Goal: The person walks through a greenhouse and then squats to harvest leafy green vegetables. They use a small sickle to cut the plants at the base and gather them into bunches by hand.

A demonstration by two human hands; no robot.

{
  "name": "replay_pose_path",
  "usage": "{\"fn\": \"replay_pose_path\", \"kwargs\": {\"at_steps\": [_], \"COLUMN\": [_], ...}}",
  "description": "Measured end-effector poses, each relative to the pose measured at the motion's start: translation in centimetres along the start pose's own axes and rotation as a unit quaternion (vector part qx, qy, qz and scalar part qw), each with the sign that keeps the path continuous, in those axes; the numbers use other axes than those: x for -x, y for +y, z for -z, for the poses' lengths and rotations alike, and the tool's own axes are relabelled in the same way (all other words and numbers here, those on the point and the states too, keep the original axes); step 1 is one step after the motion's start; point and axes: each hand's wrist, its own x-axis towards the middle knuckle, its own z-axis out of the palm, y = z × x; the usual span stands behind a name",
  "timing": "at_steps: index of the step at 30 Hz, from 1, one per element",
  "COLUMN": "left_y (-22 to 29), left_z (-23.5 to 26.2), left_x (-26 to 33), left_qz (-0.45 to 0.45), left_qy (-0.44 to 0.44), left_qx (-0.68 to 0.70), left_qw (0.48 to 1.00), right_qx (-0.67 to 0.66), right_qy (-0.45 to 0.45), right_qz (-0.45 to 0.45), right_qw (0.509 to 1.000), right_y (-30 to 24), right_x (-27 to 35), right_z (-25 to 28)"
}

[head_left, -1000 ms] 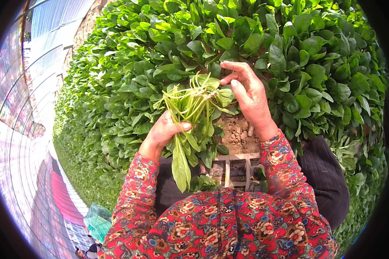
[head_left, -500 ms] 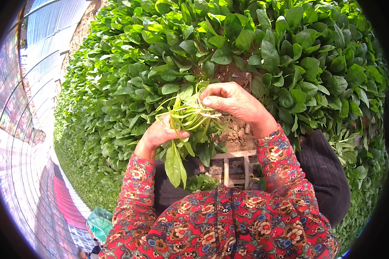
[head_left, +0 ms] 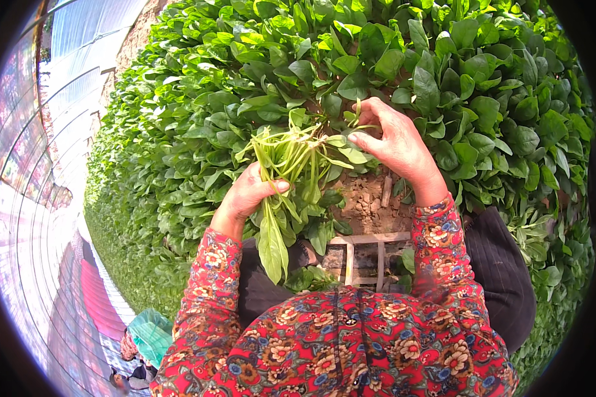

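While the head view looks down over the planted bed (head_left: 172, 126), the left hand (head_left: 248, 195) holds a bunch of leafy greens (head_left: 291, 155) out in front of the person, its thumb closed across the stems. The right hand (head_left: 407, 142) is just beside the bunch, thumb and forefinger parted; a thin leaf shows by the fingertips, though whether they touch it I cannot tell. The work seems partway along: several plants are already together in one grip, uneven and with no tie visible, while dense growth stands in the ground around. The bunch's long axis runs roughly up and down the view, stem ends pointing away from the person, the longest leaf hanging back toward the pale-barred frame (head_left: 369, 239), a few leaves jutting rightward above bare soil (head_left: 364, 205)
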Motion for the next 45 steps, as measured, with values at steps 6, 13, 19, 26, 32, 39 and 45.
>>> {"fn": "replay_pose_path", "kwargs": {"at_steps": [6,13,19,26,32,39,45], "left_y": [0.2,-0.1,1.4,-0.5,-1.9,-3.4,-4.2], "left_z": [-1.1,-1.8,-3.4,-3.8,-3.2,-2.7,-0.3], "left_x": [-0.3,-0.1,0.0,-0.5,-1.1,-0.8,-0.6], "left_qz": [0.008,0.001,-0.072,-0.145,-0.185,-0.225,-0.131], "left_qy": [-0.054,-0.071,0.017,0.066,0.095,0.125,0.176], "left_qx": [0.041,-0.018,-0.05,-0.166,-0.216,-0.418,-0.372], "left_qw": [0.998,0.997,0.996,0.973,0.954,0.871,0.902], "right_qx": [-0.239,-0.45,-0.43,-0.336,-0.447,-0.372,-0.327], "right_qy": [-0.035,0.007,0.086,0.069,0.082,0.063,-0.001], "right_qz": [0.103,0.03,-0.015,-0.034,0.006,-0.016,0.017], "right_qw": [0.965,0.892,0.899,0.939,0.891,0.926,0.945], "right_y": [-2.3,-3.4,-3.5,-4.2,-4.3,-5.5,-5.4], "right_x": [0.4,0.8,0.4,0.6,0.7,0.3,-2.0], "right_z": [-3.7,-8.0,-8.5,-8.6,-9.7,-9.9,-10.0]}}
